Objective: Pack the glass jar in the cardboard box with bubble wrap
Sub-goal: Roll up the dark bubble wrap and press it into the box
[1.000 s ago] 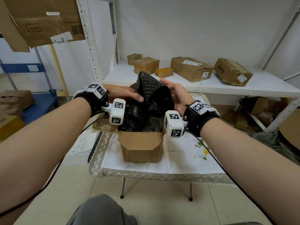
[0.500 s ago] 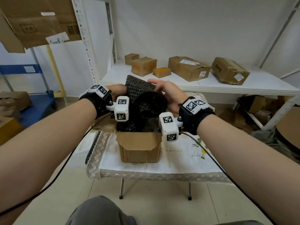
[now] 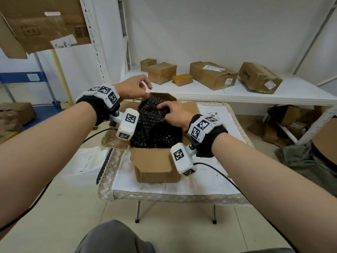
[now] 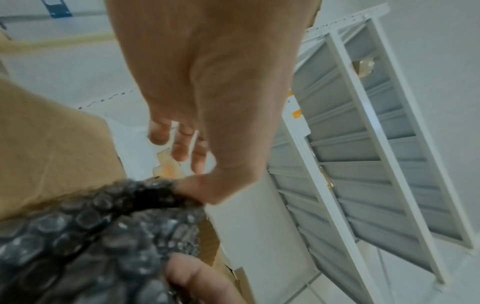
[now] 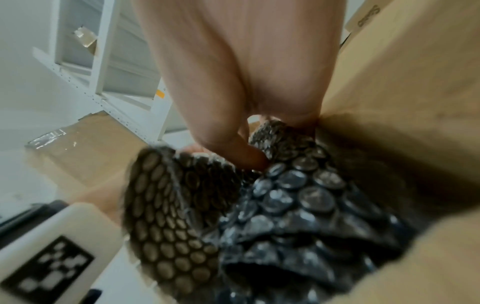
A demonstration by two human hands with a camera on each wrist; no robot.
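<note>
The open cardboard box (image 3: 155, 167) stands in the middle of a small table. Black bubble wrap (image 3: 153, 125) fills it and bulges above the rim; the glass jar is hidden. My right hand (image 3: 173, 114) lies on top of the wrap with curled fingers, and in the right wrist view its thumb (image 5: 239, 152) and fingers pinch a fold of the bubble wrap (image 5: 285, 205). My left hand (image 3: 133, 88) hovers over the box's far left corner. Its fingers hang loose and only the thumb (image 4: 197, 185) touches the edge of the bubble wrap (image 4: 78, 236).
The table's white embroidered cloth (image 3: 182, 187) reaches the front edge. Behind it a white shelf (image 3: 255, 94) carries several cardboard parcels (image 3: 213, 74). More boxes (image 3: 291, 121) sit on the floor at the right. Crumpled clear plastic (image 3: 113, 141) lies left of the box.
The bubble wrap, held upright above the box between both hands, has been pushed down into it. The left hand let go and lifted; the right hand moved onto the top.
</note>
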